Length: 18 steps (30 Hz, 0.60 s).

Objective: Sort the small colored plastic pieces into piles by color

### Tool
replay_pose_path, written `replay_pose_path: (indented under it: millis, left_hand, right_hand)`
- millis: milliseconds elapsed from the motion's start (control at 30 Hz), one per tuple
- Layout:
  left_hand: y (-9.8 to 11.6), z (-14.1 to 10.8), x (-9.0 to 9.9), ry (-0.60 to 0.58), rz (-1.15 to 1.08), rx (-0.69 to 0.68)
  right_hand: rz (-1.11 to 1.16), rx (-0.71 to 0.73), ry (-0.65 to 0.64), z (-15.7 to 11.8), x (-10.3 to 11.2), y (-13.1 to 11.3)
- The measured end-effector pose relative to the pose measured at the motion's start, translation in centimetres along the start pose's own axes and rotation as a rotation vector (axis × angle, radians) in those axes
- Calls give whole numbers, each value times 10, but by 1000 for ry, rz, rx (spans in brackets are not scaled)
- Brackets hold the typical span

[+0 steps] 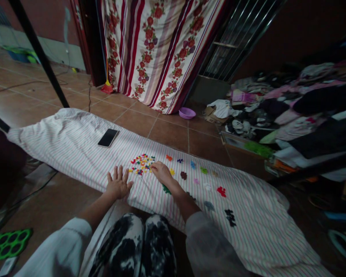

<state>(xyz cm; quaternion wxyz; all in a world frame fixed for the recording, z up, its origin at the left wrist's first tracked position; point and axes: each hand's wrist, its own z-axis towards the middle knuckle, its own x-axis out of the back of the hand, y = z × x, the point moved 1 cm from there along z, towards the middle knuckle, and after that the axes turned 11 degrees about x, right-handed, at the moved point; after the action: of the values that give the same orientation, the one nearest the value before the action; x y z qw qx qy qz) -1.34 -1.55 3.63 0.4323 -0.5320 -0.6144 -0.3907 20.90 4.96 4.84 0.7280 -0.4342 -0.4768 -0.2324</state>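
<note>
A loose pile of small mixed-colour pieces [141, 163] lies on the striped cloth [80, 142]; their exact kind is too small to tell. My left hand [118, 184] rests flat on the cloth at the pile's near left, fingers spread, holding nothing. At the pile's right edge, my right hand [161, 172] has its fingers pinched together, and whatever is between them is hidden. To the right lie one-colour clusters: orange [168, 157], brown [183, 175], red [221, 191], black [230, 217] and several others. My right hand and forearm partly cover the yellow and green clusters.
A phone [108, 137] lies on the cloth left of the pile. Beyond the cloth, a purple basin [187, 113] stands on the tiled floor before a flowered curtain [150, 50]. Heaped clothes [276, 104] fill the right side. Dark poles [40, 54] rise at the left.
</note>
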Motion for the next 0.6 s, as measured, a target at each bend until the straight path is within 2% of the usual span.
replay_pose_path:
  millis: [100, 333, 600]
  left_hand:
    - [0, 1, 0, 1, 0, -6]
    - [-1, 0, 0, 0, 3, -14]
    - [0, -1, 2, -3, -2, -9]
  right_hand:
    - [-94, -40, -79, 9, -4, -10]
    - [-225, -87, -234, 18, 3, -20]
    - [-269, -72, -263, 25, 6, -26]
